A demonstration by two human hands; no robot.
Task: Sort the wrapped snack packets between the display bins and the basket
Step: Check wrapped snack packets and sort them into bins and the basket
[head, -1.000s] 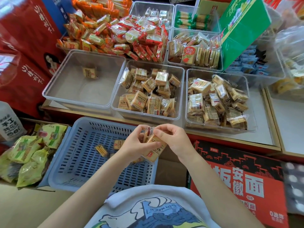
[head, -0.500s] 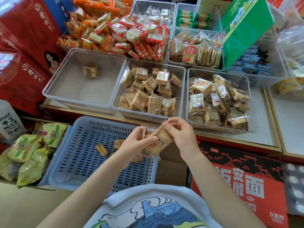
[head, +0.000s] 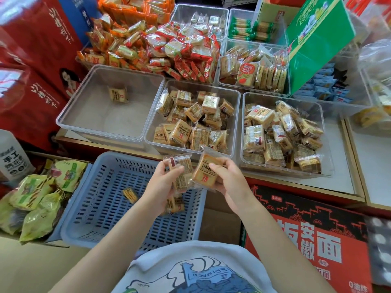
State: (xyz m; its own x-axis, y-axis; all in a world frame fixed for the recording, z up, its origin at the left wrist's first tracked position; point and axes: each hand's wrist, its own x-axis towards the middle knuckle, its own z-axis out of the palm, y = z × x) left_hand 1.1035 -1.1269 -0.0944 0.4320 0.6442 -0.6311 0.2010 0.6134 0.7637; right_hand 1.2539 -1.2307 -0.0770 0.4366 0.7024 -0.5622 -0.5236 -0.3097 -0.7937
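My left hand (head: pixel 163 185) grips a wrapped tan snack packet (head: pixel 181 168) above the right side of the blue plastic basket (head: pixel 101 199). My right hand (head: pixel 229 182) holds a second, similar packet (head: pixel 206 172) just in front of the middle clear bin (head: pixel 194 115), which is full of like packets. One loose packet (head: pixel 130 194) lies on the basket floor, and more packets (head: pixel 175 205) lie under my left wrist. The left clear bin (head: pixel 110 106) has a single packet (head: pixel 118 94) in it. The right clear bin (head: pixel 283 134) is heaped with packets.
Rear bins hold red and orange snacks (head: pixel 160 45) and biscuit packs (head: pixel 254 68). A green carton (head: pixel 317 43) leans at the right. Yellow-green bags (head: pixel 38 199) lie left of the basket. A red noodle box (head: pixel 306 240) sits at lower right, red cartons (head: pixel 31 60) at left.
Both hands rose from over the basket toward the middle bin and drew apart. The packets held together a second ago are now split, one in each hand.
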